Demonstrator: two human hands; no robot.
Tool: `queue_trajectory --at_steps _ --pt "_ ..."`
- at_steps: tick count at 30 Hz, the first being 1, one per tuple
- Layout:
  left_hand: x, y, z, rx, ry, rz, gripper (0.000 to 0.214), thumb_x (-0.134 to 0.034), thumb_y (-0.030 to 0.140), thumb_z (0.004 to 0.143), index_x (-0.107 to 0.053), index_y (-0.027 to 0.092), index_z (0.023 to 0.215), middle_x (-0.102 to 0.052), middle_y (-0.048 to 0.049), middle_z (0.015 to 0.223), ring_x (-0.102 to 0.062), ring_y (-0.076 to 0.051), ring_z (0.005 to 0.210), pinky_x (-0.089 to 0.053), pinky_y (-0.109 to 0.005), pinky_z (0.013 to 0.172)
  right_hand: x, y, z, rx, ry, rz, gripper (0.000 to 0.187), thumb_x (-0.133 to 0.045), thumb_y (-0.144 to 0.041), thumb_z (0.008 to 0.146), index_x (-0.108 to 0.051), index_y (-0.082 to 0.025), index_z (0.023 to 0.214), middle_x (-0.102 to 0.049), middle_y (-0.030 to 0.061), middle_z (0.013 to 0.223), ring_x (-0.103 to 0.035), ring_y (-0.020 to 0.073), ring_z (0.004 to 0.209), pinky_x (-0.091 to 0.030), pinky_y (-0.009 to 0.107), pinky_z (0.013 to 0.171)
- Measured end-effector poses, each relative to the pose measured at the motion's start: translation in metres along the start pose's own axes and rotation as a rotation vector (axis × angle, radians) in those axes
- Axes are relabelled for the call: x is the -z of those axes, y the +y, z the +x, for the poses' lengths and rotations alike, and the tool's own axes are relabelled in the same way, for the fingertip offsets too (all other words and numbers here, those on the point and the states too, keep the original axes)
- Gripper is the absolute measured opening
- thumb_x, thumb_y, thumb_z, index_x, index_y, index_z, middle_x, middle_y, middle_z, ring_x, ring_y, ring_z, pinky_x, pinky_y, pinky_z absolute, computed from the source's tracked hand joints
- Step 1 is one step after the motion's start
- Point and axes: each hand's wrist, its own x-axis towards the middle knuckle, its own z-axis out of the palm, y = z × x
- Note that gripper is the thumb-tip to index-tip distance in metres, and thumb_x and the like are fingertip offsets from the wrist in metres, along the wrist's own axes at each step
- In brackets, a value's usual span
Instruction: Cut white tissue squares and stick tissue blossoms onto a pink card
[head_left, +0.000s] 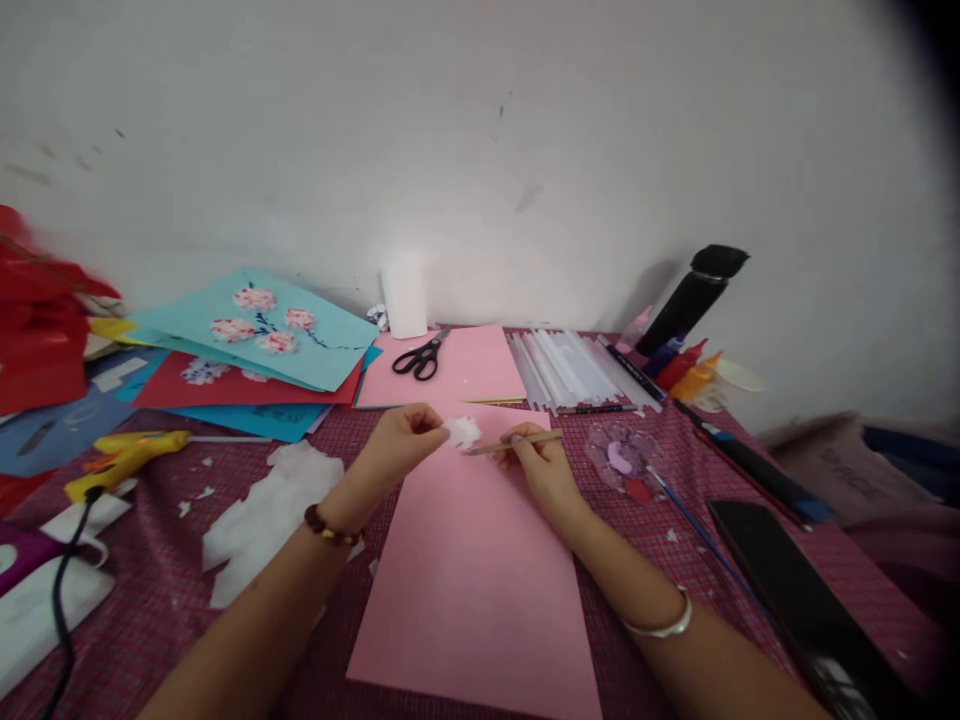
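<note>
My left hand [401, 440] pinches a small crumpled white tissue flower [464, 431] above a pink paper sheet [472, 580]. My right hand [541, 465] is closed round a thin wooden stick [514, 442], whose tip points left at the tissue flower. Both hands hover over the far end of the pink sheet, which lies on a red checked tablecloth [187, 640].
Black scissors [421, 357] lie on a second pink sheet [480, 365]. A yellow glue gun [124, 455] and torn white tissue [262, 510] lie left. Flowered coloured papers [255, 330] sit at back left, glue sticks [574, 370], paint bottles [686, 370], a palette [626, 460] and brush right.
</note>
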Motion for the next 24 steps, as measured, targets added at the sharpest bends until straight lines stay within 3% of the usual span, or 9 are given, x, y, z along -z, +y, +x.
queue_trajectory --at_steps 7,11,17,24 --pt "-0.008 -0.029 0.007 0.066 0.059 -0.107 0.015 -0.058 0.023 0.064 -0.044 0.017 0.061 -0.042 0.008 0.053 -0.034 -0.005 0.046 -0.024 -0.018 0.046 0.004 0.005 0.004 0.002 0.076 -0.003 0.01 -0.052 -0.026 0.078 -0.057 -0.02 0.072 -0.061 -0.0015 0.056 -0.056 0.0138 0.051 -0.047 0.027 0.052" --pt "-0.009 -0.038 0.008 0.087 0.016 -0.147 0.01 -0.057 0.022 0.065 -0.051 0.015 0.07 -0.047 0.0063 0.059 -0.04 -0.006 0.05 -0.029 -0.019 0.05 0.005 0.005 0.005 -0.016 0.11 0.033 0.01 -0.051 -0.025 0.077 -0.057 -0.019 0.07 -0.06 -0.0018 0.055 -0.056 0.0134 0.05 -0.045 0.026 0.051" --pt "-0.011 -0.044 0.01 0.116 -0.039 -0.088 0.009 -0.055 0.024 0.067 -0.056 0.015 0.069 -0.047 0.0062 0.057 -0.038 -0.006 0.049 -0.026 -0.018 0.047 0.001 0.003 0.004 -0.015 0.05 -0.019 0.012 -0.052 -0.029 0.079 -0.057 -0.019 0.076 -0.063 -0.0006 0.06 -0.057 0.0134 0.052 -0.047 0.027 0.055" --pt "-0.011 -0.043 0.008 0.112 -0.033 -0.069 0.01 -0.058 0.023 0.066 -0.06 0.014 0.071 -0.054 0.0039 0.059 -0.044 -0.008 0.051 -0.031 -0.019 0.048 0.002 0.003 0.006 0.021 0.077 -0.079 0.013 -0.05 -0.029 0.082 -0.057 -0.018 0.079 -0.063 -0.0005 0.064 -0.058 0.0129 0.052 -0.047 0.028 0.056"
